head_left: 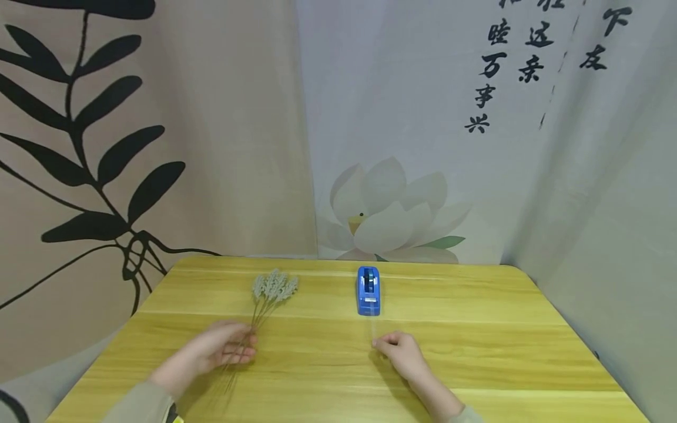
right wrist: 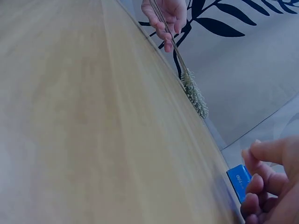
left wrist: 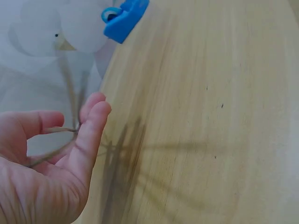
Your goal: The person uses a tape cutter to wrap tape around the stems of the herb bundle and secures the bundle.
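Left hand (head_left: pixel 226 345) holds flowers (head_left: pixel 275 287) by the stems (head_left: pixel 257 316), right hand (head_left: pixel 404 354) pinches tape (head_left: pixel 373 329) — dispenser (head_left: pixel 361 294) near the far edge of the tabletop (head_left: pixel 312 382), its lettering (right wrist: pixel 239 178) visible only from the right wrist!

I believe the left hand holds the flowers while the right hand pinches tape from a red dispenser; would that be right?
Not quite: the dispenser is blue, not red, as the head view shows. The left hand does hold the flowers and the right hand pinches the tape.
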The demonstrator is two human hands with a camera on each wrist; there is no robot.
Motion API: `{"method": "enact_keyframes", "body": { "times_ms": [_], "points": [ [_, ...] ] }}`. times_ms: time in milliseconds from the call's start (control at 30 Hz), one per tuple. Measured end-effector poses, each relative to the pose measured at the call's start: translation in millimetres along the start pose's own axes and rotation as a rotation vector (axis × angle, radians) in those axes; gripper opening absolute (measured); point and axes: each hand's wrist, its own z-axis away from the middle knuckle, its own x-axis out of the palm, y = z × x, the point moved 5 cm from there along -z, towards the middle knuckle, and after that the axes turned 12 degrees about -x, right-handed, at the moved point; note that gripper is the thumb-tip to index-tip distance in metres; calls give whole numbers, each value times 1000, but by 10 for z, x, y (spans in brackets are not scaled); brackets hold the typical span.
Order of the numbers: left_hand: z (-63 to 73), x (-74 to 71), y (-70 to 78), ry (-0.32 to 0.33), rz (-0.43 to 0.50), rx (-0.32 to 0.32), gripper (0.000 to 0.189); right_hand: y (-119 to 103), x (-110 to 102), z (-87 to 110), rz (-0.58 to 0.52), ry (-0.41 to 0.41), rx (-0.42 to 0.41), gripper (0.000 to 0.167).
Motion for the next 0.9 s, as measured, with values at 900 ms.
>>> {"method": "enact_keyframes", "body": {
  "times_ms": [900],
  "points": [
    [468,-263,114,198,-273,-18,39,-169,-112,-77,-109,-22,112,26]
  ]
}}
